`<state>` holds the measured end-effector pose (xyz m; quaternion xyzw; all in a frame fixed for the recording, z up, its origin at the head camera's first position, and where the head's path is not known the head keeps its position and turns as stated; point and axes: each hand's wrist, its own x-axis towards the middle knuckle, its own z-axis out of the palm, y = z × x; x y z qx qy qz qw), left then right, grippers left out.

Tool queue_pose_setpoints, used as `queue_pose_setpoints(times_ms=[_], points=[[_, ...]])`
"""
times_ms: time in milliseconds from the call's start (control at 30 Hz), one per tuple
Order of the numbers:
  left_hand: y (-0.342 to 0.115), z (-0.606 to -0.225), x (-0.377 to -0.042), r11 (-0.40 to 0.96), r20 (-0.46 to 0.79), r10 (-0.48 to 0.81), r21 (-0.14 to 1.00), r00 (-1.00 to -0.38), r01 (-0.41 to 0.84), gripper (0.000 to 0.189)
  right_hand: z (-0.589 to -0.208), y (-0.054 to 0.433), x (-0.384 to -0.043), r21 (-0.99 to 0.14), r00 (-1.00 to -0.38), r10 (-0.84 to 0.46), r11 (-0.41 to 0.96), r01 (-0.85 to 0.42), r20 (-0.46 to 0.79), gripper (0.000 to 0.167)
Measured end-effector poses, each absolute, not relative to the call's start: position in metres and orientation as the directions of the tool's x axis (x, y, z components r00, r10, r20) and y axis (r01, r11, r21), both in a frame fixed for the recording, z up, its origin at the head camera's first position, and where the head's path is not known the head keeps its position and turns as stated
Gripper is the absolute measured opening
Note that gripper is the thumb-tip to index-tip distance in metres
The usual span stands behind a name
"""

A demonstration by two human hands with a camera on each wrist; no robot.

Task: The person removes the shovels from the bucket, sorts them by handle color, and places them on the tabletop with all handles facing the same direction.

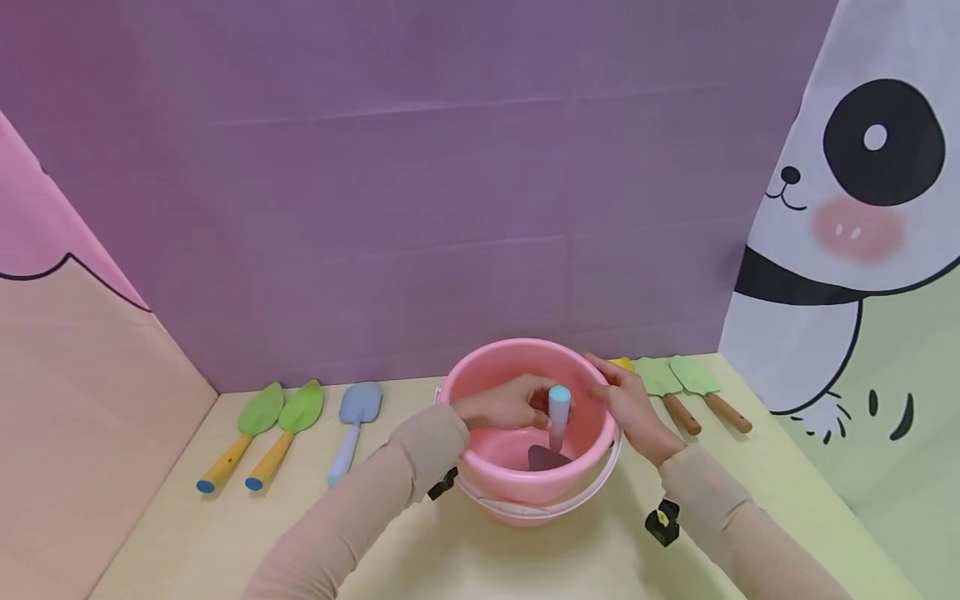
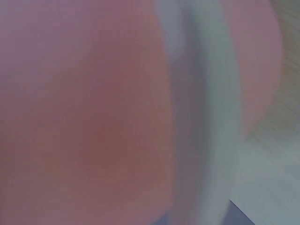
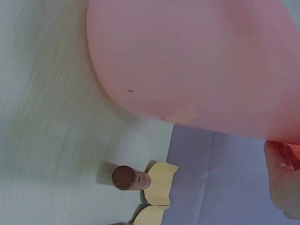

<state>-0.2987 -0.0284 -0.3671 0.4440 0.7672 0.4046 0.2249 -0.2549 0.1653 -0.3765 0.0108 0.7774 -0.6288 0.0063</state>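
A pink bucket (image 1: pixel 517 492) with a pale carrying handle (image 1: pixel 600 479) stands on the table. My left hand (image 1: pixel 517 403) reaches inside it and holds a small toy shovel by its pale lavender shaft (image 1: pixel 558 417), which has a light blue end. The shovel's dark blade (image 1: pixel 547 457) points down into the bucket. On the right, my right hand (image 1: pixel 632 410) grips the rim, thumb on the inner side and fingers outside. The right wrist view shows the bucket's outer wall (image 3: pixel 187 61) and part of that hand (image 3: pixel 286 183). Blurred pink fills most of the left wrist view.
Left of the bucket lie two green leaf-shaped trowels (image 1: pixel 261 410) (image 1: pixel 300 410) and a blue shovel (image 1: pixel 362 403). Two pale green spatula-like tools (image 1: pixel 657 377) (image 1: pixel 694 375) with brown handles lie at the right, beside a partly hidden yellow piece (image 1: pixel 622 363). A purple backdrop (image 1: pixel 420 208) rises behind.
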Motion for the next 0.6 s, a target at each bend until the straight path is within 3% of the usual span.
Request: queue_pose_setpoints(times_ms=[133,300,467,600], points=[[-0.0317,-0.3648,-0.2998,0.287,0.117,0.788,0.798,-0.604,0.53,0.033,-0.3776,0.1654,-0.2562,-0.977,-1.0,0.016,0.213,0.026,-0.023,0.058],[-0.0325,-0.3655,-0.2998,0.344,0.143,0.722,0.775,-0.677,0.53,0.029,-0.3801,0.1664,-0.2561,-0.975,-0.999,0.022,0.219,0.035,-0.031,0.058],[-0.0352,-0.3644,-0.2984,0.363,0.138,0.685,0.787,-0.715,0.499,0.017,-0.381,0.1662,-0.2567,-0.977,-1.0,0.022,0.214,0.023,-0.019,0.059],[-0.0383,-0.364,-0.2992,0.365,0.172,0.688,0.758,-0.705,0.541,0.014,-0.3801,0.1657,-0.257,-0.977,-1.0,0.023,0.214,0.012,-0.007,0.059]])
